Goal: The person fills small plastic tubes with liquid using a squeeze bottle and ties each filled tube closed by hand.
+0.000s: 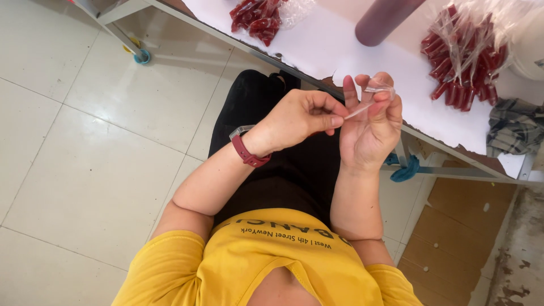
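- The counter (334,42) lies just beyond your hands, with a bag of red tubes (462,62) beyond your right hand (371,127).
- Your right hand is raised and grasps a small clear plastic piece (378,88) at its fingertips.
- Your left hand (300,119) is pinched on a thin clear strip, likely part of that piece.
- You seem mid-pull; a further pull calls for a steady pinch.

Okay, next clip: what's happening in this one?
A seated person holds a small clear plastic sleeve up in front of them. The right hand has it between its fingertips, while the left hand pinches its lower end. On the white table beyond lie bags of red tubes, untouched.
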